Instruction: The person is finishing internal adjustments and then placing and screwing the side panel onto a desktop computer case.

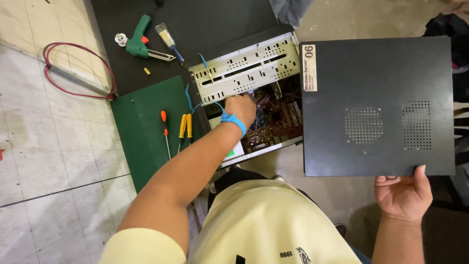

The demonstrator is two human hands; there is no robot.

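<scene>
The black side panel [378, 105] of the computer case lies flat to the right of the open case [254, 98], its long axis running left to right; the right hand [403, 195] grips its near edge, thumb curled over the top and fingers hidden beneath. The left hand [240, 110], wearing a blue wrist strap [233, 122], reaches deep into the case among the boards and cables; whether it holds anything there I cannot tell. A pale rectangular label [309, 67] sits upright in the panel's top-left corner. Further left, screwdrivers [177, 129] lie on a green mat [146, 127], and a green glue gun [139, 41] rests beyond.
</scene>
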